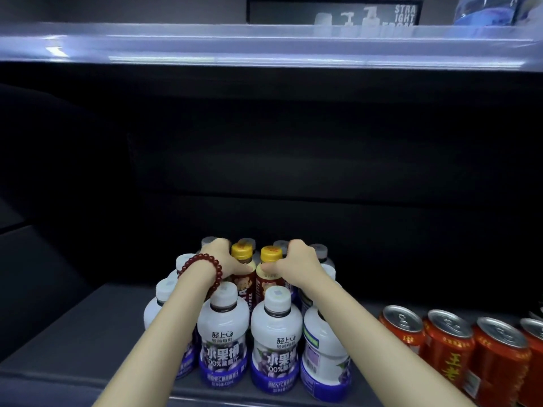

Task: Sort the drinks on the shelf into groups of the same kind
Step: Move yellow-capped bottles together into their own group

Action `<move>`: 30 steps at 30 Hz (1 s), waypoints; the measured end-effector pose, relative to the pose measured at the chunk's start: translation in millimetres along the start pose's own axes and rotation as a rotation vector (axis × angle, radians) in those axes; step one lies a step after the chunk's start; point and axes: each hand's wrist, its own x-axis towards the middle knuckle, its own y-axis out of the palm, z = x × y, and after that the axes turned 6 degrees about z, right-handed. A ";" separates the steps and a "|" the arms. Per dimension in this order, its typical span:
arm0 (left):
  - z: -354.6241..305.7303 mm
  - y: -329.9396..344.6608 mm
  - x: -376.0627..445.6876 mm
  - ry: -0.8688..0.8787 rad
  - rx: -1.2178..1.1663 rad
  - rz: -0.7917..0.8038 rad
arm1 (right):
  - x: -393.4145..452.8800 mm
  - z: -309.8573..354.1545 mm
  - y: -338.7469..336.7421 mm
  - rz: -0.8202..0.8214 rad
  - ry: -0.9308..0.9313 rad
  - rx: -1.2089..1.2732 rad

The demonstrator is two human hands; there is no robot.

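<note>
On the dark shelf (88,324) stands a cluster of white grape juice bottles (223,336) with purple labels. In its middle are two brown coffee bottles with yellow caps, the left one (242,254) and the right one (271,257). My left hand (223,258), with a red bead bracelet at the wrist, wraps around the left coffee bottle just below its cap. My right hand (296,261) grips the right coffee bottle at its neck. Both bottles stand upright among the juice bottles.
A row of red tea cans (449,345) stands at the right of the shelf. More grey-capped bottles (318,251) stand behind the coffee bottles. A lit shelf edge (264,51) runs overhead, with a water bottle (484,10) on it. The shelf's left part is bare.
</note>
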 end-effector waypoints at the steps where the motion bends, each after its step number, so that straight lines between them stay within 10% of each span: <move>1: 2.7 1.0 5.1 0.002 -0.003 0.026 | 6.2 -3.5 2.5 0.022 0.015 -0.012; 10: 15.5 12.4 16.8 0.038 -0.055 -0.004 | 19.0 -16.6 14.0 0.016 -0.021 -0.017; 19: -9.3 -11.6 -40.0 0.392 -0.278 -0.561 | -42.6 20.5 -34.6 -0.440 -0.290 0.139; 30: -99.9 -0.1 -139.5 0.777 -0.599 -0.534 | -164.7 14.7 -133.6 -0.821 -0.444 0.167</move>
